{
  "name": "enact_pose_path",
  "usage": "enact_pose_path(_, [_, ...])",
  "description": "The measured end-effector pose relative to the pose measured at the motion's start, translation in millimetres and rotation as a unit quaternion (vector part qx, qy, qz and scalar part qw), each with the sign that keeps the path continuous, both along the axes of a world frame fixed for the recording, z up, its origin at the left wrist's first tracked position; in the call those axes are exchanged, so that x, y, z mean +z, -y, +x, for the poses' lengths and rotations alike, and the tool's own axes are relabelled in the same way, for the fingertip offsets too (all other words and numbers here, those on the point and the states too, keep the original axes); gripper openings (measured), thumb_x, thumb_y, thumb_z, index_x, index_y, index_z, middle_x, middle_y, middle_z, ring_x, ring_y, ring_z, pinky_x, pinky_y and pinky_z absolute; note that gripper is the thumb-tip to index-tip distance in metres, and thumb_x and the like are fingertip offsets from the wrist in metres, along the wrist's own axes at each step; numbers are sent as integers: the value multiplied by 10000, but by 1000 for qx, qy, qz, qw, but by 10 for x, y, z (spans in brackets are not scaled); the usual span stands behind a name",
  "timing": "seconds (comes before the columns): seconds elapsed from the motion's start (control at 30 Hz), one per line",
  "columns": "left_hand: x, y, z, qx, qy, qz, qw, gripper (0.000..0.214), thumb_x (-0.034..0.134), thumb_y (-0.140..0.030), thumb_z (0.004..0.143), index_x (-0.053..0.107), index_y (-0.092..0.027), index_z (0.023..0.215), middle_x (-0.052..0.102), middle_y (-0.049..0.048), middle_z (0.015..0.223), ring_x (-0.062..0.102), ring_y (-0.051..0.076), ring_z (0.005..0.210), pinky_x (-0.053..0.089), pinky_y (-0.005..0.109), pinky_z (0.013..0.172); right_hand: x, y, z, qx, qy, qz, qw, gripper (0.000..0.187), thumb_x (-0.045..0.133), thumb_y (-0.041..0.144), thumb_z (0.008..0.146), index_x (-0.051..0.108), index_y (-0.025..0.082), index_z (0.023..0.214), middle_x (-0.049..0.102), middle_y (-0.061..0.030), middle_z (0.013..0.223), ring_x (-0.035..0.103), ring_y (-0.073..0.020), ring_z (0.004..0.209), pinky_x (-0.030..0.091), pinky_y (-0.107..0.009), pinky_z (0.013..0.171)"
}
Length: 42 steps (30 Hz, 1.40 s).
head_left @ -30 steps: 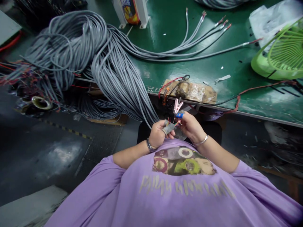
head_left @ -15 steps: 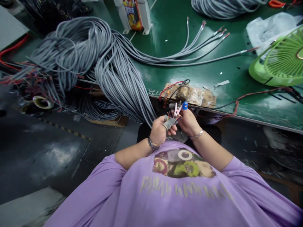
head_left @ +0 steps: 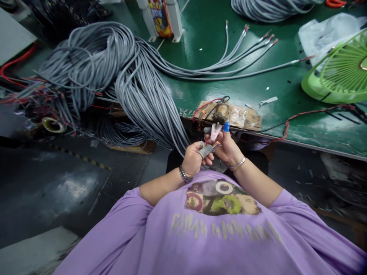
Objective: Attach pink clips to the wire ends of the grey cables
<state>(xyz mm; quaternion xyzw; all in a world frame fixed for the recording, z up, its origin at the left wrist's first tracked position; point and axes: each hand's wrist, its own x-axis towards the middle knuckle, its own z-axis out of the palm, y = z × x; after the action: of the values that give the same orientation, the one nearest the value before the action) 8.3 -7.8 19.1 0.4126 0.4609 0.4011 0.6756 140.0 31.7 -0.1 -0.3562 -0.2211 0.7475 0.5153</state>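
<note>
My left hand (head_left: 194, 157) is closed round the end of a grey cable (head_left: 177, 134), with grey tape on its fingers. Thin coloured wires (head_left: 214, 145) fan out of that cable end. My right hand (head_left: 228, 146) is closed beside it, pinching those wires; one finger wears a blue cap (head_left: 226, 126). A pale pink clip (head_left: 213, 131) stands just above the two hands, at the edge of the green table (head_left: 301, 118). Both hands sit close to my chest, below the table edge.
A thick bundle of grey cables (head_left: 134, 80) drapes from the table to the floor at left. More cable ends (head_left: 246, 42) lie on the table. A taped brown block (head_left: 233, 113) with red and black wires sits at the edge. A green fan (head_left: 341, 70) stands at right.
The hands rose a little toward the table edge and the pink clip. The right hand's blue-capped finger lifted up, and the view tilted slightly.
</note>
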Motion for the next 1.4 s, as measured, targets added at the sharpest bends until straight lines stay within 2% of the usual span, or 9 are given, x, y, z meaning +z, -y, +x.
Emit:
enact_pose_path(0.17, [-35, 73, -93, -29, -18, 1, 999, 353, 699, -480, 759, 587, -150, 704, 656, 2, 590, 590, 82, 434, 386, 166, 399, 7, 137, 197, 126, 44, 17, 991, 637, 643, 801, 631, 652, 184, 789, 635, -27, 736, 585, -144, 644, 482, -272, 612])
enact_pose_path(0.37, [-62, 60, -113, -91, -43, -8, 995, 328, 734, -427, 743, 594, -134, 696, 664, 22, 596, 623, 106, 470, 475, 191, 454, 133, 237, 316, 147, 188, 90, 967, 335, 833, 430, 645, 653, 160, 729, 632, 9, 678, 534, -108, 610, 439, -250, 624])
enact_pose_path(0.6, [-47, -12, -72, -216, -75, -94, 969, 312, 755, -365, 728, 600, -111, 634, 658, 63, 535, 613, 125, 439, 477, 199, 440, 217, 300, 299, 114, 380, 309, 864, 238, 700, 393, 800, 685, 162, 746, 629, -27, 740, 557, -144, 700, 447, -274, 679])
enact_pose_path(0.67, [-57, -12, -75, -182, -61, -104, 976, 317, 740, -394, 742, 603, -120, 665, 665, 60, 544, 620, 135, 438, 466, 199, 423, 190, 318, 315, 78, 385, 290, 873, 249, 677, 418, 820, 685, 169, 806, 638, -28, 768, 565, -149, 712, 457, -279, 689])
enact_pose_path(0.8, [-110, 2, -64, -83, -13, -92, 992, 355, 719, -470, 745, 599, -136, 730, 691, 54, 606, 651, 150, 477, 501, 217, 451, 72, 379, 306, 47, 311, 163, 935, 366, 717, 518, 759, 649, 182, 887, 649, -23, 790, 558, -141, 668, 469, -274, 621])
enact_pose_path(0.93, [-178, -15, -52, -91, -1, -77, 993, 424, 730, -538, 716, 597, -136, 725, 699, 69, 624, 669, 166, 507, 521, 234, 481, -34, 448, 202, -4, 236, 107, 966, 349, 805, 464, 670, 638, 186, 798, 630, 4, 732, 542, -120, 651, 461, -260, 631])
enact_pose_path(1.03, [-175, -59, -97, -132, -1, -71, 989, 433, 753, -537, 695, 625, -126, 735, 717, 88, 659, 685, 172, 554, 547, 256, 547, -48, 450, 170, -7, 193, 83, 978, 322, 825, 424, 652, 629, 179, 728, 601, 25, 650, 502, -98, 580, 434, -247, 585])
enact_pose_path(1.23, [-98, -72, -213, -221, -46, -24, 974, 395, 773, -493, 694, 667, -112, 682, 720, 92, 655, 681, 154, 579, 545, 242, 589, 46, 443, 188, 117, 146, 106, 977, 281, 763, 427, 733, 651, 184, 818, 627, 11, 606, 541, -123, 506, 456, -275, 531])
enact_pose_path(1.4, [-151, 12, -181, -127, -5, -38, 991, 408, 746, -517, 715, 624, -128, 692, 691, 53, 611, 648, 137, 495, 521, 228, 499, 63, 453, 98, 26, 192, 123, 973, 240, 741, 409, 752, 678, 203, 860, 634, 9, 626, 547, -129, 530, 449, -270, 515])
